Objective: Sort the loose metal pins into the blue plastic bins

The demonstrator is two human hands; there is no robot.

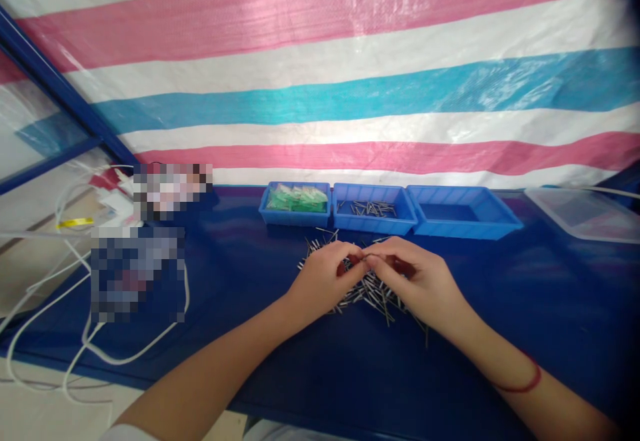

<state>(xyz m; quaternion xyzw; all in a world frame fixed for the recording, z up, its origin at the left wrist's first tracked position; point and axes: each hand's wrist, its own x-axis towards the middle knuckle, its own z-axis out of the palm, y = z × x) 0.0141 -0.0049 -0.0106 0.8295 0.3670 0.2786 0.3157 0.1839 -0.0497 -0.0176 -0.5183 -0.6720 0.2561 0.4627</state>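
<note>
A loose pile of thin metal pins (373, 294), some silvery and some dark, lies on the blue table under my hands. Above it, my left hand (333, 271) is closed, thumb and fingers pinched together. My right hand (413, 274) comes in from the other side, also in a pinch, and the fingertips of both hands meet. Whatever is between them is too small and too covered to make out. Just beyond the hands, a blue bin (375, 229) holds several similar pins.
To the left of that bin, another blue bin (295, 218) contains green-and-clear plastic packets (297, 199). A third blue bin (465, 229) and a clear plastic lid (585, 214) stand to the right. White cables (117, 362) trail over the table's left side. A striped sheet (350, 104) hangs behind.
</note>
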